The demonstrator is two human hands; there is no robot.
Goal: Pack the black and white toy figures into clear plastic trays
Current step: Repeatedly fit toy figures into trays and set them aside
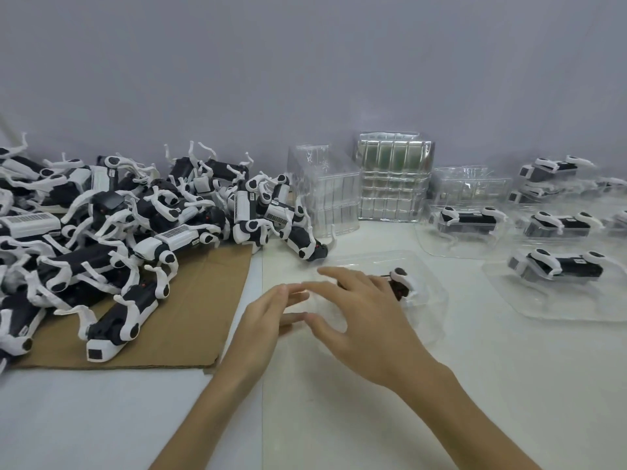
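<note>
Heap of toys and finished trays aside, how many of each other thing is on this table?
Stacks of empty trays: 3
Tray under the hands: 1
Cardboard sheet: 1
Hands: 2
Total: 7

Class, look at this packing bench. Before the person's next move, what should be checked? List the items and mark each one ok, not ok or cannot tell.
1. A figure is in the near tray: ok.
2. That figure is fully seated: cannot tell, as the right hand covers most of it.
3. Both hands are free: ok. The left hand and the right hand are open over the tray.
4. More figures are available: ok. A pile of loose figures lies on the cardboard.
5. Spare trays are available: ok. A stack of empty trays stands behind.
</note>
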